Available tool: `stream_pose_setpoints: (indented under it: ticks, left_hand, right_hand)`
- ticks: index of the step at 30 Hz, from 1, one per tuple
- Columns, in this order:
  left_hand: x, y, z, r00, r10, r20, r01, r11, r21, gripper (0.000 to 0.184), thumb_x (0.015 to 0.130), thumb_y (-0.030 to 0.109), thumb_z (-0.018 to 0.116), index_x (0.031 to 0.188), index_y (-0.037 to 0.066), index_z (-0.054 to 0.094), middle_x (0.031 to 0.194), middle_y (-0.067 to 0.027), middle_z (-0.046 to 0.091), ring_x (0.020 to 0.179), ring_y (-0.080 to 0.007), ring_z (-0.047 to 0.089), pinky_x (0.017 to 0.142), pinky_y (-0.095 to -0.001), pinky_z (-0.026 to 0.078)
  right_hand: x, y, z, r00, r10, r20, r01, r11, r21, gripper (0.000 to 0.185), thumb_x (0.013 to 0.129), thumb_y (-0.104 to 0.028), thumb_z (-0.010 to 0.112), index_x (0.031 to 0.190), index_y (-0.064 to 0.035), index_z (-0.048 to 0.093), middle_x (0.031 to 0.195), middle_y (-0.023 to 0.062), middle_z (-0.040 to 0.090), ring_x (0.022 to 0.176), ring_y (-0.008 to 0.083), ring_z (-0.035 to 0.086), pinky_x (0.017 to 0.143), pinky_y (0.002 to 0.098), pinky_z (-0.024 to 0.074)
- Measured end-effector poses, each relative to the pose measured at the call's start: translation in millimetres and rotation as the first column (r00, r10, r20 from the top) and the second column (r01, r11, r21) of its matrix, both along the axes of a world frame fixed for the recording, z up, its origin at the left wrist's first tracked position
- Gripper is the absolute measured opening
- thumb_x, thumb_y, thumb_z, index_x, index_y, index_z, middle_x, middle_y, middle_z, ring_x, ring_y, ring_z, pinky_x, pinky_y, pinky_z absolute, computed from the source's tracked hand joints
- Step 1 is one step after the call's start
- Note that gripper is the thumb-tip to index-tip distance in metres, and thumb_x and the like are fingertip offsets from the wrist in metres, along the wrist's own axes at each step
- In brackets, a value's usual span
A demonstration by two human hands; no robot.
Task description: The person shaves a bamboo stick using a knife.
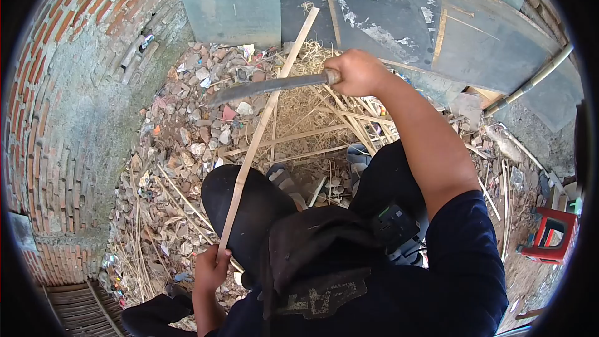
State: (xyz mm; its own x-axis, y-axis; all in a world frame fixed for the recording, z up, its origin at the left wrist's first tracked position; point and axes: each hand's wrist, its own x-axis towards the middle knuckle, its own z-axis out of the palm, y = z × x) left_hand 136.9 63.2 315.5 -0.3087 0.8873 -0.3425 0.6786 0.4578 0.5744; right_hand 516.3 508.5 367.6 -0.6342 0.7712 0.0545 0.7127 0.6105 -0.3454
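My right hand is closed around the handle of a machete, its long dark blade pointing left. The blade lies across a long pale bamboo strip, toward the strip's upper part; whether it touches cannot be made out. Near my left knee, my left hand grips the lower end of that strip between thumb and fingers. The strip slants up and to the right over my dark-trousered left leg, its far end near the dark panels. Pale shavings are heaped on the ground beyond my feet.
More bamboo strips lie crossed in front of my feet. Rubble and litter cover the ground. A brick wall curves along the left, and dark panels stand ahead. At the right is a red plastic stool.
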Motion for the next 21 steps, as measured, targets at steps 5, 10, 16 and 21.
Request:
stream_pose_setpoints:
  ticks: [5,10,16,21]
  left_hand:
    - [4,2,-1,0.95,0.134,0.282,-0.14,0.99,0.001,0.034,0.103,0.029,0.062,0.085,0.001,0.057,0.059,-0.006,0.056,0.054,-0.0133,0.054,0.051,-0.0327,0.041]
    - [26,10,19,0.982,0.116,-0.151,-0.093,0.984,0.153,0.033,0.104,0.027,0.059,0.086,0.0,0.06,0.056,-0.0096,0.054,0.051,-0.0186,0.053,0.05,-0.0362,0.04]
    - [43,8,15,0.958,0.244,-0.147,-0.21,0.953,0.218,0.045,0.11,0.035,0.042,0.09,0.0,0.061,0.061,-0.0088,0.052,0.058,-0.0179,0.052,0.055,-0.0372,0.039]
    - [50,17,26,0.967,0.126,-0.221,-0.08,0.975,0.205,0.042,0.11,0.03,0.041,0.091,-0.001,0.061,0.065,-0.0141,0.055,0.059,-0.0292,0.056,0.058,-0.0416,0.041]
  right_hand:
    - [-6,-2,0,0.999,0.036,0.01,-0.036,0.998,0.042,0.021,0.075,-0.019,0.072,0.094,-0.0109,0.07,0.084,0.0169,0.072,0.086,0.0387,0.071,0.076,0.0507,0.0559]
    - [-2,-4,3,0.997,0.031,-0.077,-0.026,0.997,0.071,0.021,0.075,-0.02,0.072,0.094,-0.0101,0.07,0.083,0.0171,0.071,0.085,0.0384,0.071,0.076,0.051,0.0558]
    - [-20,-17,9,0.996,0.081,0.035,-0.082,0.996,0.026,0.023,0.076,-0.021,0.072,0.097,-0.0104,0.07,0.084,0.0158,0.072,0.087,0.0373,0.071,0.079,0.0502,0.0566]
    - [-34,-20,2,0.983,0.155,0.102,-0.155,0.988,-0.006,0.025,0.079,-0.024,0.074,0.099,-0.0099,0.07,0.086,0.0152,0.072,0.088,0.0366,0.071,0.08,0.0493,0.0568]
